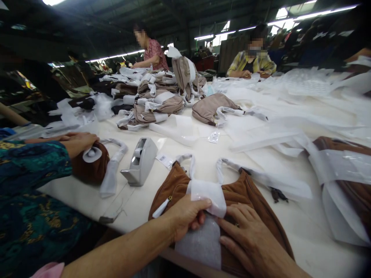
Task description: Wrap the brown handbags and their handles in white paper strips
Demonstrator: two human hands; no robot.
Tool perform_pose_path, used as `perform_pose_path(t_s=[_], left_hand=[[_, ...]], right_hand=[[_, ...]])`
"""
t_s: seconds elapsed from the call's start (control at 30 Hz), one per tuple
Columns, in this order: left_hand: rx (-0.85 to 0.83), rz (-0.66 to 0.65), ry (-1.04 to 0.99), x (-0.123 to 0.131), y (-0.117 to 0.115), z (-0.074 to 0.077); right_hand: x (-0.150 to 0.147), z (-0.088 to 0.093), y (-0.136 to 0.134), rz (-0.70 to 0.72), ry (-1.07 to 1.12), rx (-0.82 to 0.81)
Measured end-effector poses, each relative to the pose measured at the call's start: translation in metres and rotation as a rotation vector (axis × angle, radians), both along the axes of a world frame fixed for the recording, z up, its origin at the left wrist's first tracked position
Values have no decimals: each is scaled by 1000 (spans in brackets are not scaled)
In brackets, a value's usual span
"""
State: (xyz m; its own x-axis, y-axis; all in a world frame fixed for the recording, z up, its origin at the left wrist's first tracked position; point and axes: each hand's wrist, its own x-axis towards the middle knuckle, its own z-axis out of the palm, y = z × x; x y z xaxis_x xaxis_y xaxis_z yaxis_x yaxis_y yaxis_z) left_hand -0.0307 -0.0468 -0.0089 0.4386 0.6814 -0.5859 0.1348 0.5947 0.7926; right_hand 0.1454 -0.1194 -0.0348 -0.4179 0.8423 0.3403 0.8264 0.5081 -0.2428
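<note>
A brown handbag [255,208] lies in front of me at the table's near edge, its strap wrapped in white packing material. Around its middle runs a white wrapping sheet [207,193], with a translucent flap [199,243] hanging down below. My left hand [191,216] is closed on the sheet's lower edge, thumb on top and fingers curled under. Flat on the bag's front, just right of the sheet, rests my right hand [249,231], fingers stretched out. A white-wrapped zipper pull [161,208] shows left of my left wrist.
A grey tape dispenser [142,162] stands left of the bag. At far left, a co-worker's hands [81,143] rest on another brown bag [92,166]. Taupe bags [159,104] are piled farther back. A partly wrapped brown bag [353,193] lies right. Two people work across the table.
</note>
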Motion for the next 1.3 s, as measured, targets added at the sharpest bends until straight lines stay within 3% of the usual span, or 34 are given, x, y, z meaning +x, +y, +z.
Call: perform_pose_path(t_s=[0.1, 0.17, 0.23, 0.3, 0.37, 0.43, 0.53, 0.6, 0.67, 0.8, 0.9, 1.0, 1.17, 1.3], left_hand=[[96, 79, -69, 4, 24, 16], [137, 17, -212, 12, 55, 30], [309, -77, -245, 25, 91, 42], [557, 3, 25, 35, 120, 48], [667, 64, 151, 37, 128, 45], [794, 9, 209, 31, 113, 33], [1153, -253, 505, 11, 64, 4], [1192, -386, 687, -2, 36, -13], [1230, -418, 801, -10, 20, -23], [1328, -365, 898, -11, 15, -22], [1319, -470, 890, -10, 16, -17], [1318, -579, 852, -11, 16, -19], [1334, -530, 795, -13, 22, -26], [1272, -587, 756, -13, 28, -28]], right_hand=[[-5, -1, 3, 10, -20, 87], [-7, 0, 4, 44, -50, 141], [-7, 4, 5, 85, -82, 151], [-1, 10, 6, 151, -116, 141], [11, 15, 11, 197, -102, 138], [26, 16, 22, 166, -33, 120], [43, 8, 57, 71, -14, -16], [45, 0, 89, 86, -110, -174], [40, -6, 123, 130, -241, -294], [26, -9, 175, 215, -399, -350], [23, -11, 195, 203, -400, -294], [26, -15, 202, 169, -387, -243], [40, -13, 203, 178, -333, -141], [48, -13, 203, 255, -224, 19]])
